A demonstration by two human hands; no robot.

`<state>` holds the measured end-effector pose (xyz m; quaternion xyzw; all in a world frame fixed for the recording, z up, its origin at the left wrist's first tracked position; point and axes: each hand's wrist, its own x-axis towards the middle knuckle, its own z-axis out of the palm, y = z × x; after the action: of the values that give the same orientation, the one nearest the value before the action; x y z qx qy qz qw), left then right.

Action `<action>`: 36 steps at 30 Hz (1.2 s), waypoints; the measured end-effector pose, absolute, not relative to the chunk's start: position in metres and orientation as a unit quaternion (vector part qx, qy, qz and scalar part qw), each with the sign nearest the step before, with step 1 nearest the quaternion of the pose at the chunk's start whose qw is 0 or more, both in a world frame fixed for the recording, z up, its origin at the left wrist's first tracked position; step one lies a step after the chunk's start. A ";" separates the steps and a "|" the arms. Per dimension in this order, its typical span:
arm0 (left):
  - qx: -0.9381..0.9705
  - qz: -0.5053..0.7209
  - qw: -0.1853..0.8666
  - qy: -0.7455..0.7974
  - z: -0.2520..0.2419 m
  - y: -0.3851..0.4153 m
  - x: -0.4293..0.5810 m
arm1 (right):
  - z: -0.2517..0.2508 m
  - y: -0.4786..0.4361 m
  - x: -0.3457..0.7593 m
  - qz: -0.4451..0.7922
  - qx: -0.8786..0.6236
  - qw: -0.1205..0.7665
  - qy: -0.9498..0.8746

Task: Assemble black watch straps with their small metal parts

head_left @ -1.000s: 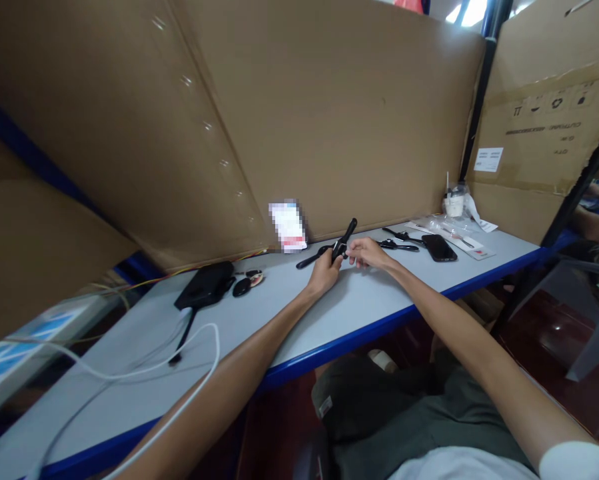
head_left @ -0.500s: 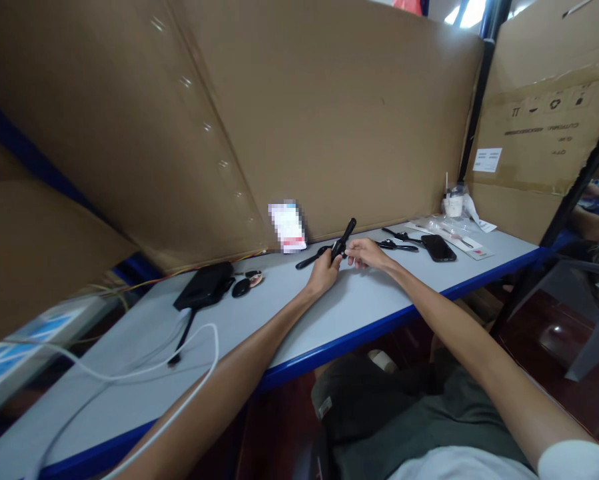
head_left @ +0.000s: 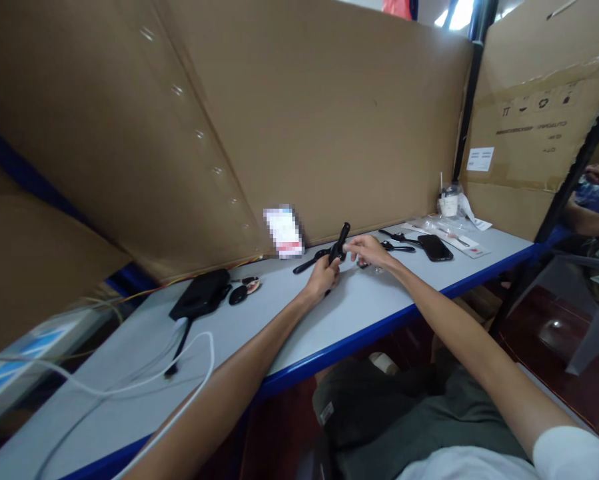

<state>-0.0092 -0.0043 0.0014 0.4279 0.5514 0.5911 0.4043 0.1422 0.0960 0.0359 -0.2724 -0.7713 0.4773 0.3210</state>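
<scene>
My left hand [head_left: 323, 277] is closed around a black two-handled tool [head_left: 340, 241] that looks like a spokeshave, one handle pointing up and away. Behind it, a similar black tool [head_left: 305, 265] lies on the table, partly hidden. My right hand [head_left: 369, 251] is at the held tool's middle, thumb and fingers pinched together at its side. Whatever the fingertips grip is too small to make out. Small shiny bits [head_left: 378, 270] lie below that hand. More black tools of this shape [head_left: 398, 247] lie to its right.
A dark phone [head_left: 435, 247], plastic packaging [head_left: 446, 230] and a cup [head_left: 449, 203] are at the right. A lit phone [head_left: 284, 231] leans on the cardboard wall [head_left: 329, 133]. To the left are a black box [head_left: 202, 293], a round black item [head_left: 238, 295] and a white cable [head_left: 210, 353].
The view has shifted slightly. The held tool has turned a little more upright in my left hand. Small bits now show beneath my right hand, which stays at the tool's middle.
</scene>
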 end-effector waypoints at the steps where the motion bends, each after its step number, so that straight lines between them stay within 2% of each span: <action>1: 0.411 0.589 0.444 0.535 0.002 -0.005 -0.010 | 0.037 0.101 0.148 0.456 -0.282 0.357 -0.765; 4: 0.361 0.584 0.519 0.509 0.003 -0.005 -0.014 | 0.036 0.116 0.169 0.361 -0.349 0.420 -0.756; 8: 0.306 0.603 0.542 0.499 0.004 -0.003 -0.018 | 0.032 0.127 0.201 0.231 -0.460 0.359 -0.778; 10: 0.287 0.609 0.549 0.495 0.005 -0.002 -0.018 | 0.031 0.126 0.214 0.236 -0.473 0.315 -0.788; 15: 0.255 0.607 0.565 0.497 0.009 -0.004 -0.017 | 0.032 0.111 0.239 0.358 -0.417 0.206 -0.810; 24: 0.340 0.594 0.485 0.544 0.010 -0.010 -0.004 | 0.033 0.095 0.230 0.137 -0.435 0.126 -0.881; 27: 0.379 0.593 0.440 0.558 0.007 -0.010 0.002 | 0.033 0.094 0.226 0.127 -0.429 0.157 -0.880; 29: 0.399 0.587 0.418 0.566 0.006 -0.010 0.005 | 0.035 0.095 0.221 0.171 -0.414 0.203 -0.871; 34: 0.416 0.586 0.392 0.575 0.004 -0.009 0.006 | 0.048 0.096 0.190 0.506 -0.302 0.269 -0.762; 36: 0.413 0.583 0.386 0.583 0.004 -0.008 0.005 | 0.054 0.095 0.175 0.568 -0.259 0.283 -0.728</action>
<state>0.0050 -0.0077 0.0036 0.4133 0.5831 0.5831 0.3863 0.1751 0.0951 0.0538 -0.2594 -0.7282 0.5678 0.2828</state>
